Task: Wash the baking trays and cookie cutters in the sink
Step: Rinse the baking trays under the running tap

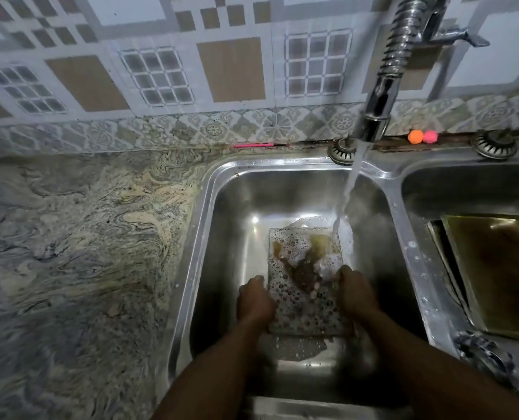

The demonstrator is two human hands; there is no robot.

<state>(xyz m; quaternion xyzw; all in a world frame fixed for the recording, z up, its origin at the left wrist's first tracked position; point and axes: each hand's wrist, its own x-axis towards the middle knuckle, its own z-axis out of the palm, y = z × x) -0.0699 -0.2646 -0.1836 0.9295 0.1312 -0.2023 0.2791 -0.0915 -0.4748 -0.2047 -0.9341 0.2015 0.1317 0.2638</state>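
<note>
The left hand [256, 300] and right hand [359, 294] each close their grip on a side edge of the sudsy baking tray [304, 304]. Slick foam could let it slip into the sink [214, 189].

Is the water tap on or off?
On. A stream of water pours from the faucet spout onto the far end of the soapy tray in the sink.

Gold trays [494, 268], swirled grey-beige counter [85, 237]
</note>
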